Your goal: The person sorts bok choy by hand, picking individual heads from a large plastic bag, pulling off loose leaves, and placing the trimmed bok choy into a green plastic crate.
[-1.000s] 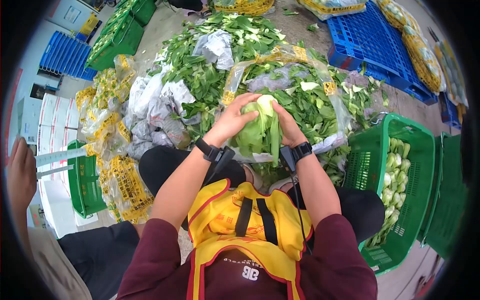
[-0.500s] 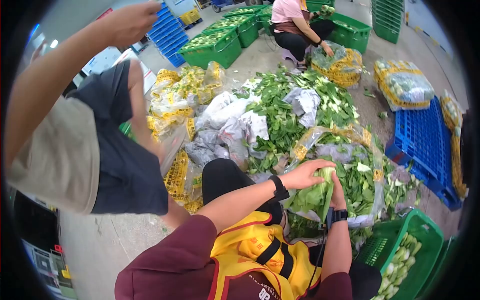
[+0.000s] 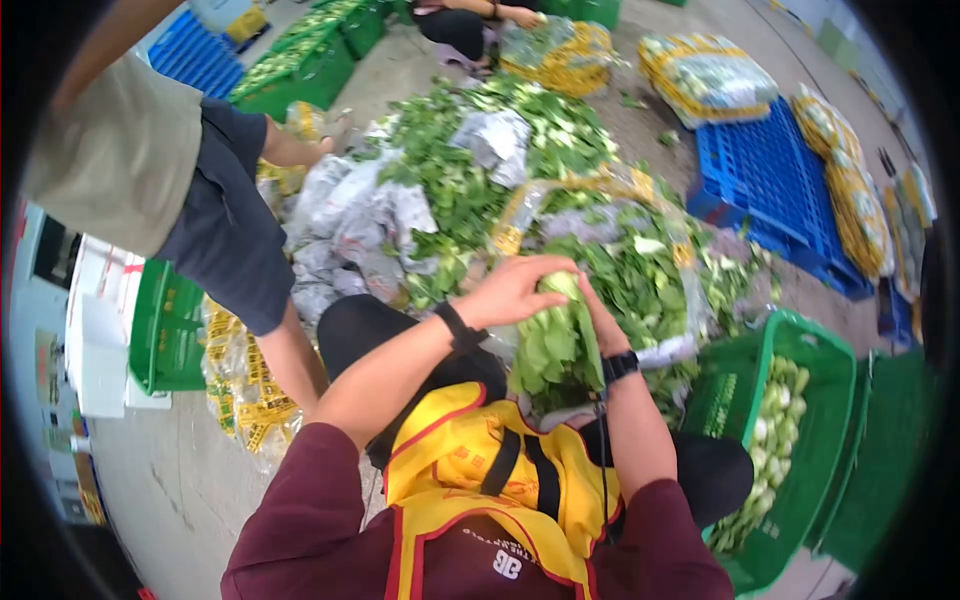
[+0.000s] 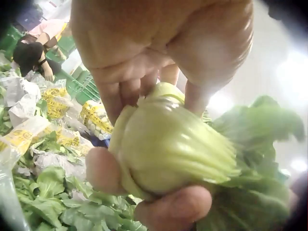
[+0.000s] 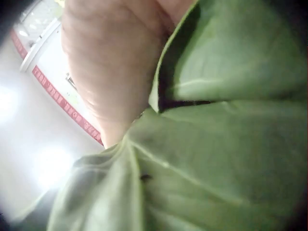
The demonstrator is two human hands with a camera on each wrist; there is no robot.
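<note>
L hand (image 3: 515, 292) has fingers part-curled round base of leafy veg (image 3: 558, 345); R hand (image 3: 604, 325) grips it too, fingertips at base. Veg's btwn hands, near side of leaf pile (image 3: 645, 290), L of green crate (image 3: 712, 405).

Room above leaf heap (image 3: 570, 130) — green crate (image 3: 828, 400) at right

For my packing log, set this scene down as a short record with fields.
Held: one head of greens, pale base up, leaves hanging
Left grip: holds it near the base
Right grip: holds its other side
At right: green crate with more greens inside
Ahead: pile of loose leaves
Ahead right: blue pallet
</note>
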